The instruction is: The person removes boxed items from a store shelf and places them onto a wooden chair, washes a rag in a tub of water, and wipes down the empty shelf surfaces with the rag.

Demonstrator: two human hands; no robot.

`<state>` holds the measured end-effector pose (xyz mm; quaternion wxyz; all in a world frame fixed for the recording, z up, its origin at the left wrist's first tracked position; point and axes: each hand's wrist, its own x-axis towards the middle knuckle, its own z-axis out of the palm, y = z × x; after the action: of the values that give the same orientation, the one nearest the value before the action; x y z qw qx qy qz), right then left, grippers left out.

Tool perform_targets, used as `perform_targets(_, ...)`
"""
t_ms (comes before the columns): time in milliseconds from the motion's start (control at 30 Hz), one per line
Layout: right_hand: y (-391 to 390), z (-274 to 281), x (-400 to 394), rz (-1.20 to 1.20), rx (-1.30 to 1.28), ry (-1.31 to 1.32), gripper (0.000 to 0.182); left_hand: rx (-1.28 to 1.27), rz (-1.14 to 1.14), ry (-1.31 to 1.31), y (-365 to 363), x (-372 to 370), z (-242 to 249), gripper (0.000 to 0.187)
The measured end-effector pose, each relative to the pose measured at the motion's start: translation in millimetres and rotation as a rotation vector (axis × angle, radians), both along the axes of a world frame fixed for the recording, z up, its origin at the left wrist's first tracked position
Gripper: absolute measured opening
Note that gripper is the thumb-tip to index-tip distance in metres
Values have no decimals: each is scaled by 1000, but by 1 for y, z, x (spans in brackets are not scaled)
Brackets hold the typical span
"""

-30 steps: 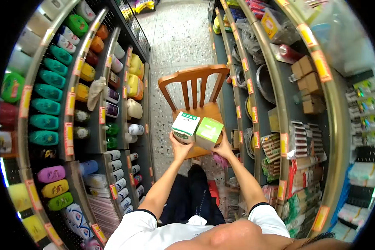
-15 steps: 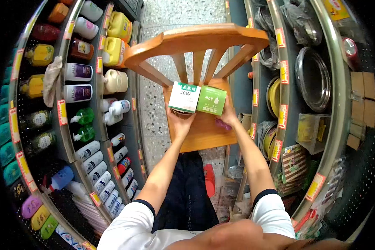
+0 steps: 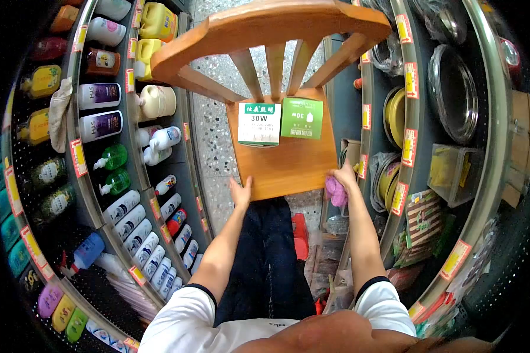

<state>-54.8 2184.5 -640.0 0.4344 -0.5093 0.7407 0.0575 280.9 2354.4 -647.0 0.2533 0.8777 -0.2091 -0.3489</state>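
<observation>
A wooden chair stands in front of me, its slatted back on the far side. On its seat sit two light-bulb boxes side by side: a white and green box marked 30W and a green box. Neither box is touched by a hand. My left hand grips the seat's near left corner, thumb along the edge and the other fingers partly hidden. At the near right corner, my right hand is closed on a crumpled purple cloth, its fingertips against the seat edge.
Shelves of bottles and pump dispensers line the left side. The right shelf holds metal trays, yellow plates and a clear plastic box. A speckled floor runs between them; a red object lies beside my legs.
Both hands have let go of the two boxes and moved back to the seat's near corners. The boxes now rest on the seat. The chair appears larger in view.
</observation>
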Motion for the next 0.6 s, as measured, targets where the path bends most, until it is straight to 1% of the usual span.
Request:
perform_targets(67, 27, -16, -7, -196, 12, -327, 73, 76, 37, 467, 25, 11, -15, 56)
perform_targets(100, 41, -22, -10, -298, 17, -492, 72, 60, -5, 377, 28, 10, -9, 52)
perform_targets(133, 44, -26, -12, -132, -87, -309, 70, 43, -50, 287, 29, 7, -1, 48)
perform_targets(167, 48, -33, -11, -78, -146, -212, 69, 26, -97, 199, 28, 6, 6, 44)
perform_targets(200, 51, -32, -7, -23, -201, -112, 69, 124, -166, 92, 32, 8, -4, 44)
perform_targets(233, 54, -31, -5, 36, -253, -11, 68, 125, -192, 74, 40, 11, -18, 44)
perform_targets(300, 59, -26, -2, 83, -204, 33, 67, 117, -255, 34, 51, 25, -39, 44)
perform_targets(333, 64, -25, -1, 107, -181, 55, 66, 139, -282, 31, 54, 35, -42, 45)
perform_targets(433, 100, -22, 11, 69, -167, 87, 67, 188, -327, 32, 69, 53, -44, 46)
perform_targets(500, 129, -19, 20, 57, -152, 109, 68, 80, -359, 44, 87, 63, -43, 47)
perform_targets(533, 145, -20, 21, 49, -149, 122, 68, 152, -380, 60, 91, 64, -27, 47)
perform_targets(600, 176, -34, 22, 91, -188, 181, 70, 121, -389, 68, 105, 67, -9, 48)
